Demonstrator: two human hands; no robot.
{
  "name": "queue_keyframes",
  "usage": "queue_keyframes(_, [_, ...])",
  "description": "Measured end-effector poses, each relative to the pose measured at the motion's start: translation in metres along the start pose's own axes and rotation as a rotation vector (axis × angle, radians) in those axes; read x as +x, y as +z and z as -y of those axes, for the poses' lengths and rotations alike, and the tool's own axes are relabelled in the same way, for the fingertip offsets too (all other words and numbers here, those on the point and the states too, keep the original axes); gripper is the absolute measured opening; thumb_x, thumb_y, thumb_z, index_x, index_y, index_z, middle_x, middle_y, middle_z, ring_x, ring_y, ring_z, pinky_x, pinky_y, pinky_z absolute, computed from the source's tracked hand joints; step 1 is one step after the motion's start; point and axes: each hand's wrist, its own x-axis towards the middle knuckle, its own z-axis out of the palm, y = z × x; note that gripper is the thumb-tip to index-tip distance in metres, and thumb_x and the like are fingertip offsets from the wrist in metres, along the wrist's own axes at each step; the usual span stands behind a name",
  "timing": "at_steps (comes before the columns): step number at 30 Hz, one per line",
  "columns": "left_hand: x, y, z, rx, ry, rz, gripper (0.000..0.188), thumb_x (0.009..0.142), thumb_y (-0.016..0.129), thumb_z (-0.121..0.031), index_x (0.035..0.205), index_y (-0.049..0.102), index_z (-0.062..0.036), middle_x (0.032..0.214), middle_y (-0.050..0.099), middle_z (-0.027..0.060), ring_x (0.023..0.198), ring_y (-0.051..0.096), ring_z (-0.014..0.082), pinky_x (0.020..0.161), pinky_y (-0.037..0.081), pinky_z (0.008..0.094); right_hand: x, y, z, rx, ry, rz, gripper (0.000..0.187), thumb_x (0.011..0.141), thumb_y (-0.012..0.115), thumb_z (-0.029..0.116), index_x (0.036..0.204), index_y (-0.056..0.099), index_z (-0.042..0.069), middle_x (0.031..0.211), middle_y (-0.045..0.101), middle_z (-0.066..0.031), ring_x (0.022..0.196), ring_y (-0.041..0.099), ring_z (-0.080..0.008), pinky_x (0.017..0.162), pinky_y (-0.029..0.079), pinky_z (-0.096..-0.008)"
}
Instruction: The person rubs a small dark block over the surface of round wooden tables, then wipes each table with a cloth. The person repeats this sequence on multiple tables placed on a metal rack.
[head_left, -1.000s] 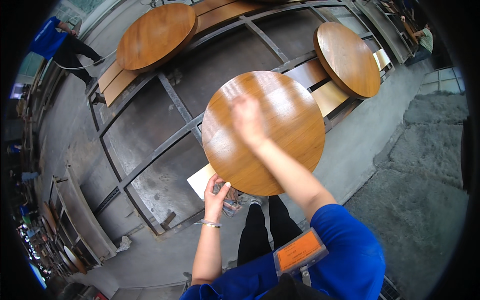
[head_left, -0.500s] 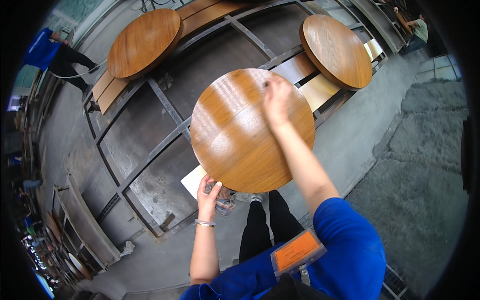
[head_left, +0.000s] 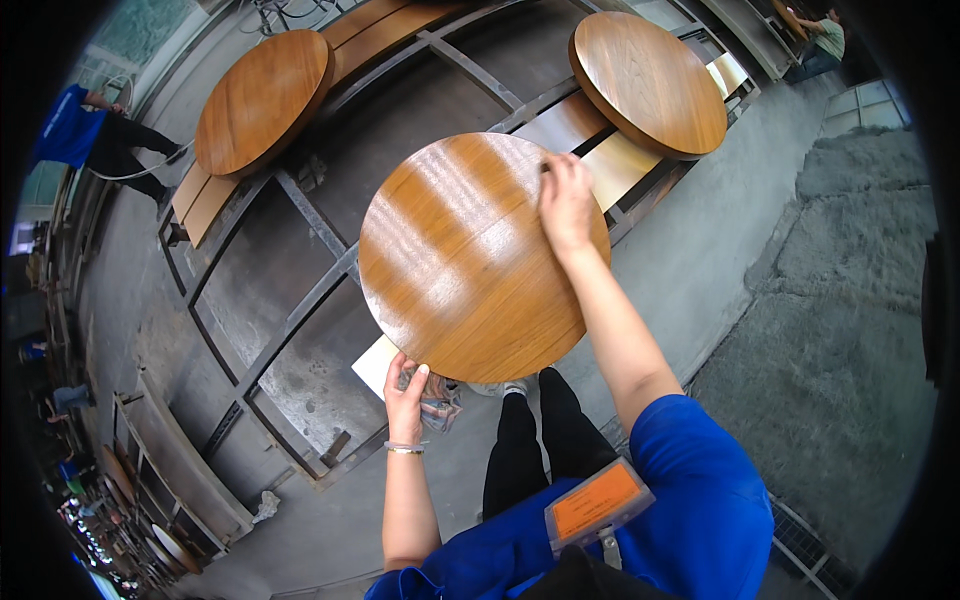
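Observation:
A round, glossy brown wooden tabletop (head_left: 470, 270) lies in front of me, with streaks of light reflected on it. My left hand (head_left: 405, 395) is closed at its near left edge, thumb by the rim and fingers bent beside it. Near the tabletop's right edge, my right hand (head_left: 568, 205) rests on the upper face with its fingers curled together. Something small and dark shows at those fingertips, too little to name. Behind my left hand are a crumpled clear plastic bag (head_left: 440, 405) and a pale flat board (head_left: 373, 366).
Two more round tabletops (head_left: 262, 103) (head_left: 650, 85) lie on boards across a metal frame (head_left: 300, 310). At the far left stands a person in blue (head_left: 72, 130); another person (head_left: 822, 45) is at the far right. A metal rack (head_left: 180, 470) with round panels stands at the lower left.
My right hand has slid slightly nearer along the tabletop's right side, fingers still curled. My left hand stays at the rim. The whole view has shifted a little.

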Motion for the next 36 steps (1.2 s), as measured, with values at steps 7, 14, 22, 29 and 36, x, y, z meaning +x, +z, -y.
queue_keyframes(7, [-0.002,0.001,-0.003,0.010,-0.022,-0.027,0.059,0.099,0.081,-0.007,0.154,0.059,0.0018,0.129,0.064,0.0054,0.121,0.063,0.0166,0.107,0.053,0.0328,-0.089,0.011,0.108,0.341,-0.060,0.248,0.024,0.095,0.067,0.000,0.119,0.073,0.003,0.126,0.069,-0.0193,0.122,0.065,-0.0383,0.111,0.054,-0.0501])
queue_keyframes(14, [-0.004,0.005,-0.008,0.000,-0.010,-0.018,0.058,0.100,0.079,-0.006,0.154,0.058,0.0020,0.128,0.062,0.0043,0.119,0.064,0.0157,0.105,0.054,0.0329,-0.080,-0.015,0.081,0.242,-0.269,0.298,0.026,0.095,0.068,0.001,0.120,0.075,0.005,0.135,0.068,-0.0178,0.129,0.063,-0.0380,0.114,0.051,-0.0501])
queue_keyframes(22, [-0.006,0.005,-0.007,0.005,-0.023,-0.039,0.056,0.100,0.080,-0.005,0.152,0.060,0.0001,0.127,0.062,0.0041,0.118,0.063,0.0148,0.104,0.054,0.0313,-0.081,-0.013,0.037,0.019,-0.053,0.100,0.022,0.100,0.065,0.000,0.120,0.072,0.005,0.135,0.065,-0.0182,0.133,0.060,-0.0393,0.116,0.051,-0.0494])
queue_keyframes(29, [-0.004,0.003,-0.004,0.010,-0.034,-0.047,0.061,0.103,0.079,-0.010,0.156,0.053,0.0022,0.130,0.066,0.0035,0.117,0.068,0.0163,0.103,0.056,0.0322,-0.169,-0.033,0.126,0.390,-0.402,0.443,0.026,0.094,0.065,0.006,0.117,0.076,0.004,0.130,0.071,-0.0183,0.131,0.066,-0.0362,0.117,0.052,-0.0500])
queue_keyframes(36, [-0.007,0.004,-0.004,-0.027,-0.018,-0.035,0.063,0.103,0.079,-0.010,0.158,0.051,0.0032,0.130,0.063,0.0037,0.122,0.067,0.0183,0.106,0.054,0.0346,-0.057,-0.046,-0.037,-0.023,0.078,0.017,0.025,0.100,0.067,-0.001,0.123,0.073,0.005,0.135,0.066,-0.0173,0.132,0.061,-0.0364,0.115,0.052,-0.0494])
